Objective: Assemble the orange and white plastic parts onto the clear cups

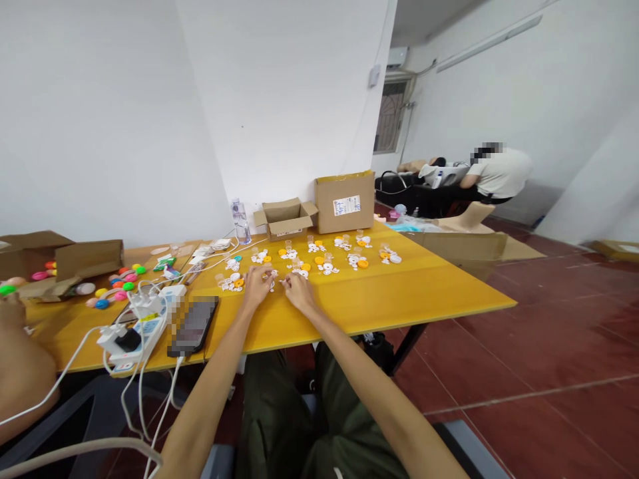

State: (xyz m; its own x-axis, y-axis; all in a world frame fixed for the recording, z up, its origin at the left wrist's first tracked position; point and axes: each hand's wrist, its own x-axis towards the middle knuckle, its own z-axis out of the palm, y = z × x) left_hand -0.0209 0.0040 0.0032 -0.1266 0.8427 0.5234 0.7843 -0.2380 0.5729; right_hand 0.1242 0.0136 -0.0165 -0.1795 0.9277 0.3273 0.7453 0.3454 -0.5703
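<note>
Over the near part of the yellow table, my left hand [258, 283] has its fingers curled together above a small pile of white plastic pieces; what lies between them is too small to make out. A short gap to the right, my right hand [299, 291] pinches a small white piece [282, 281], its tip pointing toward the left hand. Around both hands lie several little groups of white parts, each with an orange or teal disc such as the orange disc [363, 264] and a clear cup such as this clear cup [328, 257].
A phone [196, 324] and a white power strip [154, 329] with cables lie left. Behind stand an open carton [287, 218], a closed carton [344, 203] and a water bottle [241, 223]. Coloured balls [120, 285] and another person's arm [22, 366] are far left. Someone sits at the back right.
</note>
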